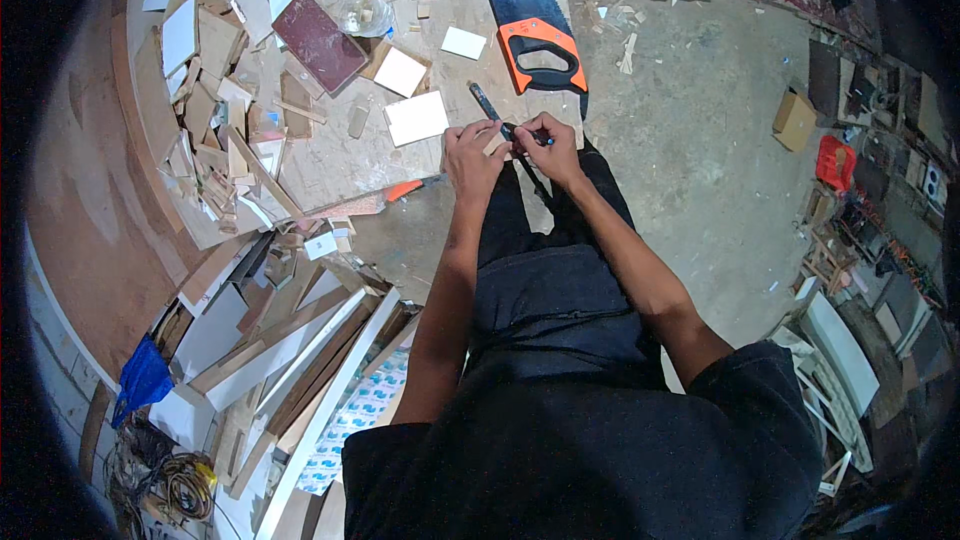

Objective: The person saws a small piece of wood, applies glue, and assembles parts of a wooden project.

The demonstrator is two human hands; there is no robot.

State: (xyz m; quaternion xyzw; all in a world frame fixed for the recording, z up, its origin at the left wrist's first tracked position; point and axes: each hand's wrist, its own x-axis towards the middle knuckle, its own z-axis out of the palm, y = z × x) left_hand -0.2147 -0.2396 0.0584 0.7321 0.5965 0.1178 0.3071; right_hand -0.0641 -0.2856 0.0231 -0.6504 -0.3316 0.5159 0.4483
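At the near edge of the workbench (345, 165), my left hand (474, 160) presses with bent fingers on a dark narrow straight bar (481, 97) and a small pale wood piece, mostly hidden under the fingers. Close beside it, my right hand (556, 148) is closed in a pinch around a dark pen-like stick with a blue end (549, 141). Its tip meets the bar and wood between both hands, too small to make out. Just beyond lies a handsaw (522, 15) with an orange and black handle. White rectangular boards (417, 119) rest left of my left hand.
A heap of wood offcuts (215, 90) covers the bench's left. Nearby are a dark red flat block (318, 41) and a clear round container (366, 16). Long boards (300, 360) lean below left. Right, on the concrete floor (690, 160), are a cardboard box (793, 121) and a red object (834, 162).
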